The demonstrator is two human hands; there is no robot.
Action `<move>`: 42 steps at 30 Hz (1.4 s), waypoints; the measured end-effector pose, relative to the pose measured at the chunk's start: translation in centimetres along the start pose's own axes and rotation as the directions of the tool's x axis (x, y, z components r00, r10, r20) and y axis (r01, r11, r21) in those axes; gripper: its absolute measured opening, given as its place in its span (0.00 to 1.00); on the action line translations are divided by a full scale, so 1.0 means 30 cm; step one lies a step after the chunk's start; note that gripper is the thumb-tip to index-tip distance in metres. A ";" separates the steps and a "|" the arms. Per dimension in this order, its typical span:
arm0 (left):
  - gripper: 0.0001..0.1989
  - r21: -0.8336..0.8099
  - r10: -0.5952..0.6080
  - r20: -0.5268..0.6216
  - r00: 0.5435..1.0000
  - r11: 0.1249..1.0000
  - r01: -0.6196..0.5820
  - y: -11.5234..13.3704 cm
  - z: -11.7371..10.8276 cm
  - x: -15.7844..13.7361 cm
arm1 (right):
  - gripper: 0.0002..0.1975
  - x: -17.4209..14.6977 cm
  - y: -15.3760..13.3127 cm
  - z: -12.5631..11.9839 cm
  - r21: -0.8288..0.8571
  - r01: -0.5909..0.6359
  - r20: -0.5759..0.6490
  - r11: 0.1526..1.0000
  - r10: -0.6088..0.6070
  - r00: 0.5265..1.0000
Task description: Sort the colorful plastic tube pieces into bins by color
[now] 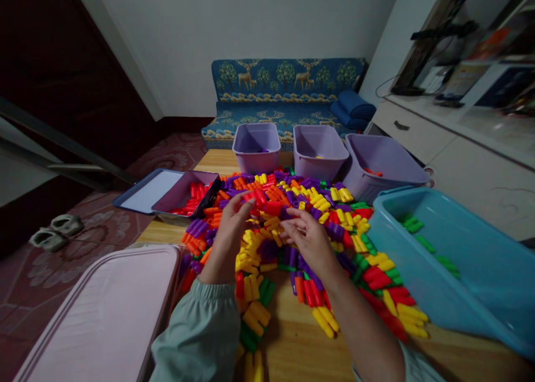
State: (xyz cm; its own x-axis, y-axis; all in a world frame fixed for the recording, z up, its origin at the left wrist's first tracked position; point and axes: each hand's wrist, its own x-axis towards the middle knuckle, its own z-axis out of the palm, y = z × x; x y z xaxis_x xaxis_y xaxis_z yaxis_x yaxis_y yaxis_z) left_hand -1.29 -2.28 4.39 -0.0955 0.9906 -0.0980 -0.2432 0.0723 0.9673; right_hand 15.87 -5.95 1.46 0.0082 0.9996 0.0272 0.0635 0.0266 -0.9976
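At the worktop's (298, 346) near L corner there's a pale pink lid (104, 309); farther up the L edge, an open case (178, 195) w/ red pcs (194, 199) inside. Next, the L hand (231, 220): grip looks pinched on a red pc (259, 197), tho' blur makes the exact hold hard to read. It's over the mid. of the mixed pile (253, 254). R hand (307, 238) is nr. it, over the same pile, fingers spread & half-curled; can't tell if they touch a yellow pc below.

For clean handling, prob. best: light fingertip pinch at a pc's end, lift straight up so neighbours don't slide, R fingers steadying loose ones, sleeves off the heap.

Surface: light wood, grain showing at near edge & far L corner. Far edge, L to R: L bin (256, 160) w/ a bit of purple, mid bin (320, 167) w/ a bit of yellow, R bin (363, 182) w/ orange-red. R edge: teal tub (418, 270) w/ green pcs (425, 243).

Room, L to R: dark door (62, 75), pale shoes (58, 232) on reddish floor (112, 231), blue deer-print sofa (288, 111), white cabinet (418, 125) w/ cluttered top. Dim light.
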 end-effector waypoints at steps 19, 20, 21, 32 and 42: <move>0.02 -0.474 -0.005 -0.478 0.879 0.844 -0.252 0.084 -0.194 0.073 | 0.22 -0.009 0.017 0.019 0.001 0.020 0.060 1.000 -0.020 0.998; 0.02 -0.457 -0.001 -0.454 0.891 0.859 -0.232 0.080 -0.183 0.070 | 0.22 -0.007 0.020 0.019 0.005 0.022 0.057 1.000 -0.022 0.998; 0.05 -0.419 0.016 -0.413 0.910 0.884 -0.206 0.074 -0.170 0.066 | 0.22 -0.005 0.022 0.017 0.007 0.026 0.053 1.000 -0.026 0.998; 0.29 0.695 0.319 0.510 0.799 0.394 -0.601 -0.084 0.018 -0.005 | 0.16 0.005 0.004 -0.020 -0.524 0.325 0.013 0.787 -0.375 0.927; 0.16 0.722 0.337 0.437 0.834 0.422 -0.549 -0.138 0.030 0.012 | 0.17 -0.001 0.010 -0.011 -0.532 0.318 0.085 0.784 -0.324 0.942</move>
State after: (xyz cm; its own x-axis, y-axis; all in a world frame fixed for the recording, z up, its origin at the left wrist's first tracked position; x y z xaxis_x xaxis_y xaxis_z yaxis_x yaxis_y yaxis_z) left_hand 0.57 -2.12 0.56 0.2600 0.9012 0.3467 0.6466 -0.4292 0.6307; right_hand 16.22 -5.97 1.18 -0.0977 0.9339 0.3440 0.5837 0.3337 -0.7402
